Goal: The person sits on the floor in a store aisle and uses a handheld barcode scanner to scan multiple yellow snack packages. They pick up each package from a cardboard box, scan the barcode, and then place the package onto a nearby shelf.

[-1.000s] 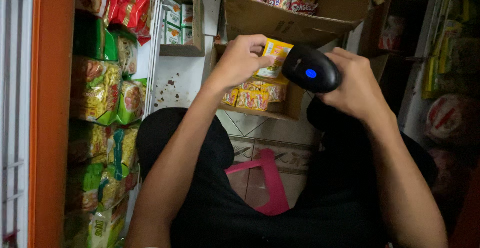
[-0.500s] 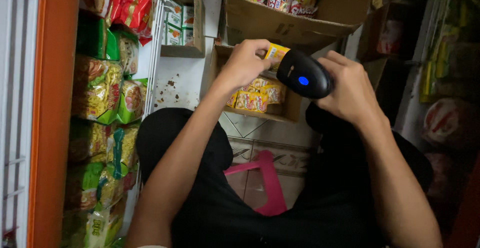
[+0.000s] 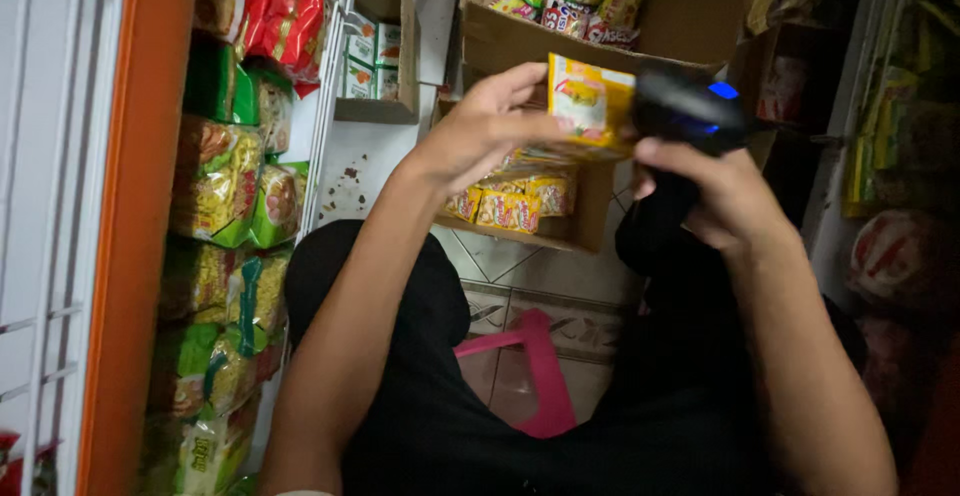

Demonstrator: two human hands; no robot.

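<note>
Hands closed around yellow packet point(image 3: 590, 104) and black scanner point(image 3: 688, 108).

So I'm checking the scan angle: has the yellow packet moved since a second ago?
Yes. The yellow packet in the left hand has risen and now overlaps the upper cardboard box.

— What's the room like?
— Dim and cramped. A white wire rack point(image 3: 325, 106) with an orange frame point(image 3: 135, 256) runs down the left, packed with noodle packets point(image 3: 215, 181).
— And the floor?
— Pale patterned tiles point(image 3: 560, 301), a pink plastic stool point(image 3: 535, 356) on them. Open cardboard boxes point(image 3: 600, 51) stand against the far side.
</note>
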